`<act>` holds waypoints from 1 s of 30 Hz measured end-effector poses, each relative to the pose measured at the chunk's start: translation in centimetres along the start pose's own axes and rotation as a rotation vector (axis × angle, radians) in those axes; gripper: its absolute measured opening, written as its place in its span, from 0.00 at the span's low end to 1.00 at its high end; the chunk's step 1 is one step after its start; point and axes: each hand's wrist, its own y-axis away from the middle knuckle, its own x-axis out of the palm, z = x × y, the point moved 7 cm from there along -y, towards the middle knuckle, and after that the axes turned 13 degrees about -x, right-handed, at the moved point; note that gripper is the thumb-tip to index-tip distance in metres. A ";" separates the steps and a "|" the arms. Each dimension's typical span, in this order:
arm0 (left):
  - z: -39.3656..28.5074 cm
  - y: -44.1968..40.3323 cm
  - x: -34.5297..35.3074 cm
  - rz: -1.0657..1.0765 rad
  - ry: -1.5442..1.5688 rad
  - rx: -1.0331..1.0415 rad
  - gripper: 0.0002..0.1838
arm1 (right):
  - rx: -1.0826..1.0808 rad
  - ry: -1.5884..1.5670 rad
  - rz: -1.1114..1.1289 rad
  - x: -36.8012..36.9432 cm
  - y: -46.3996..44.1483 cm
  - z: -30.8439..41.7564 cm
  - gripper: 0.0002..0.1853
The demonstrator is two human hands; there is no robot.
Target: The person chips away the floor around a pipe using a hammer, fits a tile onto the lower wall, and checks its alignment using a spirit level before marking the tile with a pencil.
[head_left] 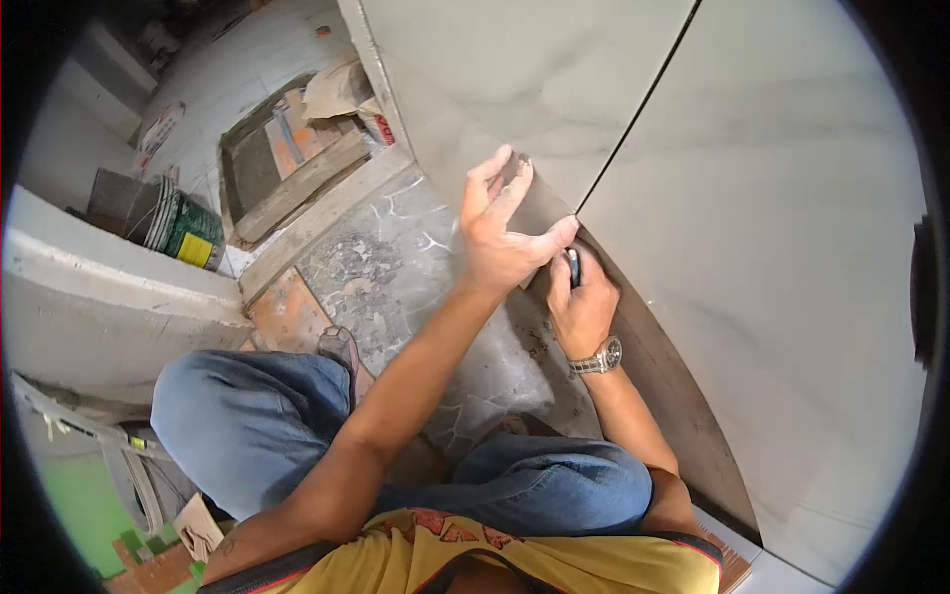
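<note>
My left hand (500, 226) is raised at the lower edge of a pale tile panel (475, 69), its fingers apart and partly bent. Its thumb reaches to the bottom of the dark joint (639, 104), beside a second pale tile panel (772, 228). I see nothing held in that hand. Just below, my right hand (584, 302), with a metal watch (597, 358) on its wrist, is closed around a small dark blue tool (574, 265). Only a short piece of it shows between thumb and fingers; its working end is hidden. Both hands nearly touch.
A grey marbled slab (396, 267) with rubble (354, 287) lies on the floor by my feet. Farther left are a wooden mixing frame (307, 183), a torn paper bag (336, 91) and a green bucket (188, 233). A dark strip (683, 396) runs beneath the right panel.
</note>
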 end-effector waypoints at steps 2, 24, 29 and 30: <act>0.0 0.1 -0.1 -0.007 -0.031 -0.015 0.38 | 0.018 -0.056 -0.020 0.1 0.4 -0.4 0.13; -0.4 0.2 -0.2 0.116 0.001 -0.113 0.41 | -0.199 -0.081 -0.079 -0.1 0.8 2.6 0.26; -0.7 0.6 -0.1 0.168 -0.064 -0.149 0.41 | -0.110 -0.083 -0.059 0.5 0.9 2.5 0.25; -0.7 0.6 -0.1 0.161 -0.071 -0.144 0.40 | -0.102 -0.051 -0.057 0.5 0.9 2.7 0.24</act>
